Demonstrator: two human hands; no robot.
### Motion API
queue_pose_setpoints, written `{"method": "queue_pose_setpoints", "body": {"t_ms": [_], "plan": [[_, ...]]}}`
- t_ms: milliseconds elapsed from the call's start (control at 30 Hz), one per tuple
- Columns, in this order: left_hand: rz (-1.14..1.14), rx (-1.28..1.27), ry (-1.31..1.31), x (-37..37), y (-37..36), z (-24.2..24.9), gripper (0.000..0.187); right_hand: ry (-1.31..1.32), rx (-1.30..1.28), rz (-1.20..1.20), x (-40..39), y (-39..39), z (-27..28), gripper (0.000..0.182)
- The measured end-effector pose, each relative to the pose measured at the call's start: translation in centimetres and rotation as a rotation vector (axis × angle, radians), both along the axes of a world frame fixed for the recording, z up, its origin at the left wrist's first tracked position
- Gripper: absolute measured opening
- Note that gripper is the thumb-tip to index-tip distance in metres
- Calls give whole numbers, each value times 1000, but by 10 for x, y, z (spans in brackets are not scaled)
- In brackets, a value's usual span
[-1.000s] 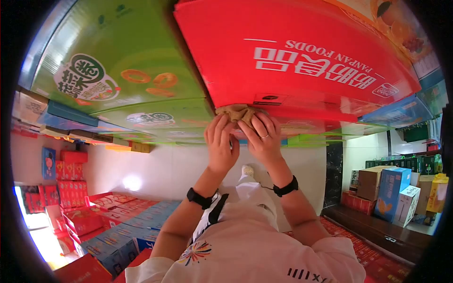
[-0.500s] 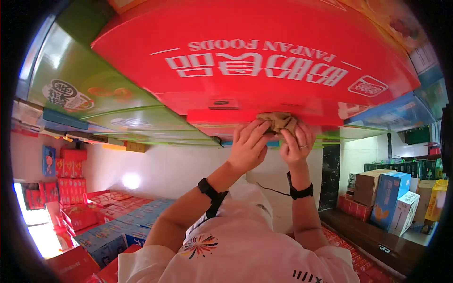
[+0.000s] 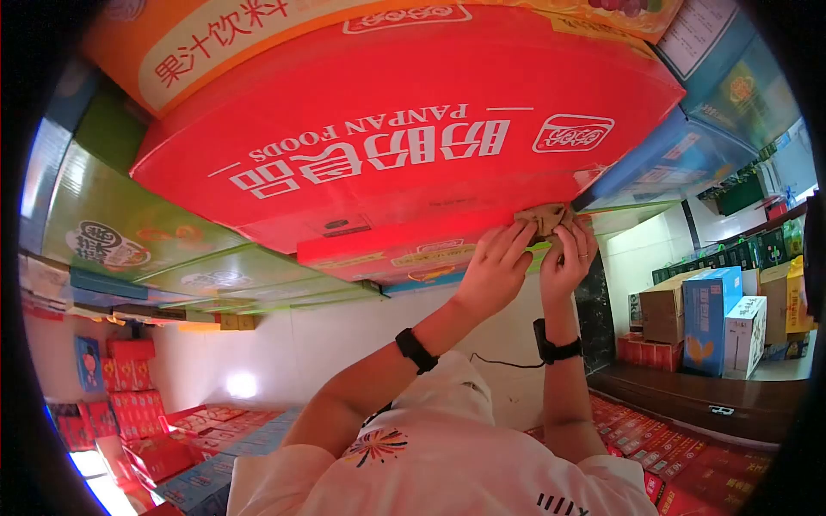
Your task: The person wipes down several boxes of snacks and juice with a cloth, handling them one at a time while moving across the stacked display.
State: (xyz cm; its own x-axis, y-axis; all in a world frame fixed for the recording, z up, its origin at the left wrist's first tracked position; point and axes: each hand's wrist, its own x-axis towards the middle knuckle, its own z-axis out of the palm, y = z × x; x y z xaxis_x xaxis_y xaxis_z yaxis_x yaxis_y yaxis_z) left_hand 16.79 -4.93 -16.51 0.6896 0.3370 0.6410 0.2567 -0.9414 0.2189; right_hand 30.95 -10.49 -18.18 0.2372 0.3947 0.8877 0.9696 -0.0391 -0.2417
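A crumpled brown cloth [image 3: 542, 218] is pinched between my two hands, close against the lower edge of a big red carton [image 3: 404, 69] with upside-down white PANPAN FOODS lettering. My left hand [image 3: 499, 268] has its fingers bent onto the cloth's left side. On the cloth's right side, my right hand [image 3: 568, 256] grips with thumb and fingers and wears a ring. Under the carton's edge sits a narrower red box face [image 3: 379, 254]. Both wrists carry black bands.
An orange juice-drink carton [image 3: 206, 53] lies above the red one. Green cartons [image 3: 112, 215] stand to the left, a blue carton [image 3: 662, 168] to the right. Behind are a dark wooden counter [image 3: 688, 404] with boxes on it, and stacked red packs [image 3: 138, 413].
My hands and the cloth have moved right along the red carton's lower edge. The view has shifted, so the carton appears further left and the orange carton shows more.
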Motion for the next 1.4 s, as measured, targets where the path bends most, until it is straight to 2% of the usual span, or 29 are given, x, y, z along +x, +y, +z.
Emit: {"method": "queue_pose_setpoints", "body": {"t_ms": [133,300,433,700,767,833,867,967,1133,1233,1400], "plan": [[29,31,103,-24,3,0,28,39,-8,-64,-27,8,4,28],[116,-13,183,-90,9,2,32,57,-49,85,-88,26,8,29],[241,22,183,-148,16,1,26,40,-122,227,-143,40,12,34],[339,-128,35,-222,22,1,26,28,-185,348,-229,65,30,36],[317,-127,32,-235,24,-3,33,23,-217,343,-245,66,35,35],[390,-176,-107,-241,27,-13,44,53,-267,424,-260,70,38,33],[421,-200,-80,-246,29,-18,55,46,-280,410,-267,73,38,33],[502,-206,-227,-245,21,-5,44,-20,-298,446,-277,84,34,31],[496,-242,-303,-222,14,-14,42,-15,-293,520,-262,79,37,31],[518,-114,-234,-207,12,-17,39,-20,-246,577,-236,75,30,32],[521,-73,-197,-151,1,-13,33,-67,-276,643,-174,58,35,29]]}}
